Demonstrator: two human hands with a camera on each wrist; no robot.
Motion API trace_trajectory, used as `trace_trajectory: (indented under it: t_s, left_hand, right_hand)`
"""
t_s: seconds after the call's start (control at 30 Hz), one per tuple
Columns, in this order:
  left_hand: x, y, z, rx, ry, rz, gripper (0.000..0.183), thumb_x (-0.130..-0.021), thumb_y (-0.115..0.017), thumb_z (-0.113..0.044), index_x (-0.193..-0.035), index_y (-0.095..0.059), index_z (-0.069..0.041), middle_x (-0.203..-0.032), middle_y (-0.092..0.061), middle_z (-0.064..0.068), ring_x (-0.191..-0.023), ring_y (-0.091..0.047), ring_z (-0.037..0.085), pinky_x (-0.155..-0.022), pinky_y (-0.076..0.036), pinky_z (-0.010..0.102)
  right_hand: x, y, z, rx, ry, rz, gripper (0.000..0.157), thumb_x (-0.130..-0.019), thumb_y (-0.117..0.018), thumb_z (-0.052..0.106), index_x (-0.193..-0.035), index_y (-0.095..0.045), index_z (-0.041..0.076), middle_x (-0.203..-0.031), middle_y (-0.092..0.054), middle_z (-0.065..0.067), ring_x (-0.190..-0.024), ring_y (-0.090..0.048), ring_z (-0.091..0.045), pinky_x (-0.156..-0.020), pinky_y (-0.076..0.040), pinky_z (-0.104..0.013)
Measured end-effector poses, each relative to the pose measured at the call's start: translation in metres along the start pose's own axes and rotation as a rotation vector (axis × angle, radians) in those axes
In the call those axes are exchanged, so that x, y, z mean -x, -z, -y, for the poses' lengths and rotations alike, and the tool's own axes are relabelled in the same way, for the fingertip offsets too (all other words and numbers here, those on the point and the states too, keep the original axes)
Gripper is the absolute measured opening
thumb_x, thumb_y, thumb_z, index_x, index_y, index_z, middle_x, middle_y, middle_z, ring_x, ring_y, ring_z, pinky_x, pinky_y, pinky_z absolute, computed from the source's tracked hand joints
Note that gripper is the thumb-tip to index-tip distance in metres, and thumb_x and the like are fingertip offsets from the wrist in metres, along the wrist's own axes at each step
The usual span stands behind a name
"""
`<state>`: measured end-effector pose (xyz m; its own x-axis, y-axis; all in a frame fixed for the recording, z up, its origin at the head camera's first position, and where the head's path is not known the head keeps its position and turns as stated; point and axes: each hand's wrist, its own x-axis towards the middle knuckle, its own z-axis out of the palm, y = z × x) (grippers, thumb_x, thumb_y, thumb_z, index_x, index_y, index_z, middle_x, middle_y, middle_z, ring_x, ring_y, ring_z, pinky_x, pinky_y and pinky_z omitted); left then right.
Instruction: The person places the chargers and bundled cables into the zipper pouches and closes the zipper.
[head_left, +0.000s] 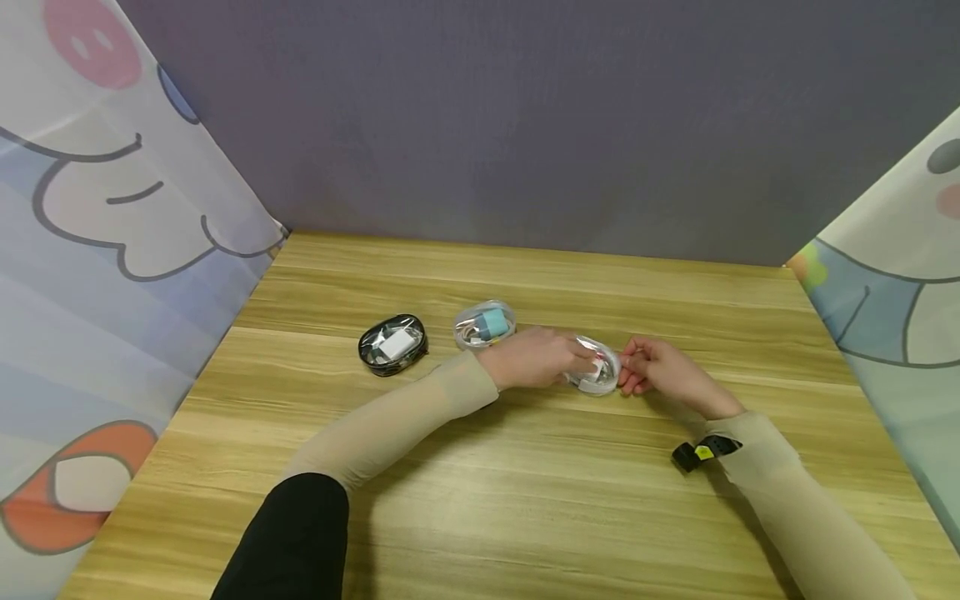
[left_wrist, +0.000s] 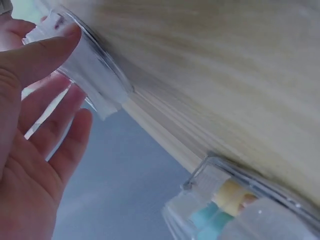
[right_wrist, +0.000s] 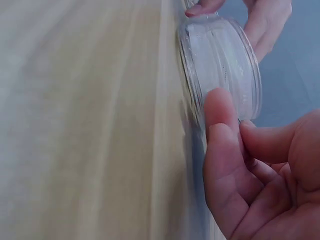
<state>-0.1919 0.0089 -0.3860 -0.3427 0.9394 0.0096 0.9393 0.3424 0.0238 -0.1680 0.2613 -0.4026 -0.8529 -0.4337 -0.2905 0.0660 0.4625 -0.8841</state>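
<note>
A round clear pouch [head_left: 611, 363] with white contents rests on the wooden table, between the two hands. My left hand [head_left: 536, 357] grips its left side; in the left wrist view the thumb lies across the pouch [left_wrist: 92, 75] and the fingers curl behind it. At the right side, thumb and index finger of my right hand [head_left: 670, 377] pinch together against the pouch wall [right_wrist: 225, 60]. The small part between those fingertips, perhaps a zipper pull, is mostly hidden. Just behind the left wrist lies a second clear pouch [head_left: 472, 327] holding a light-blue block and a cable.
A black-rimmed clear pouch [head_left: 392, 344] with a white block inside lies farther left on the table [head_left: 570, 500]. A grey panel [head_left: 510, 125] stands along the back edge. Cartoon-printed sheets hang at the left [head_left: 67, 333] and right [head_left: 900, 333].
</note>
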Motion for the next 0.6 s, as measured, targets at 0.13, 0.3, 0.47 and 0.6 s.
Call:
trace_trajectory:
  t_s: [0.13, 0.3, 0.47, 0.6]
  left_hand:
    - [0.0, 0.0, -0.001, -0.016, -0.036, 0.004, 0.049, -0.09, -0.074, -0.01, -0.135, -0.065, -0.026, -0.143, -0.054, -0.011, -0.128, -0.052, 0.014, -0.099, -0.046, 0.027]
    - [-0.002, 0.002, -0.001, 0.013, -0.042, 0.058, 0.055, -0.091, -0.072, -0.006, -0.141, -0.059, -0.026, -0.148, -0.048, -0.011, -0.138, -0.041, 0.011, -0.103, -0.044, 0.026]
    - [-0.004, 0.003, 0.0, 0.032, -0.037, 0.082, 0.059, -0.088, -0.074, -0.004, -0.141, -0.058, -0.025, -0.146, -0.05, -0.01, -0.133, -0.048, 0.012, -0.099, -0.047, 0.026]
    - [-0.003, 0.002, 0.001, 0.046, -0.027, 0.075, 0.06, -0.087, -0.075, -0.005, -0.14, -0.059, -0.026, -0.144, -0.053, -0.01, -0.128, -0.053, 0.012, -0.095, -0.049, 0.026]
  right_hand:
    - [-0.007, 0.003, 0.001, 0.022, 0.02, -0.008, 0.012, -0.104, -0.043, -0.001, -0.106, -0.049, -0.011, -0.083, -0.063, -0.017, -0.07, -0.065, -0.021, -0.062, -0.057, -0.03]
    - [-0.012, 0.005, 0.0, 0.057, 0.019, 0.006, 0.012, -0.104, -0.042, -0.002, -0.103, -0.051, -0.01, -0.08, -0.062, -0.016, -0.067, -0.063, -0.019, -0.061, -0.057, -0.029]
    - [-0.01, 0.006, 0.0, 0.048, 0.019, 0.031, 0.012, -0.104, -0.043, -0.001, -0.1, -0.049, -0.01, -0.083, -0.061, -0.016, -0.068, -0.062, -0.017, -0.061, -0.056, -0.028]
    - [-0.004, 0.007, 0.0, 0.065, 0.045, 0.053, 0.01, -0.103, -0.044, -0.003, -0.097, -0.05, -0.01, -0.082, -0.063, -0.015, -0.067, -0.062, -0.017, -0.061, -0.056, -0.029]
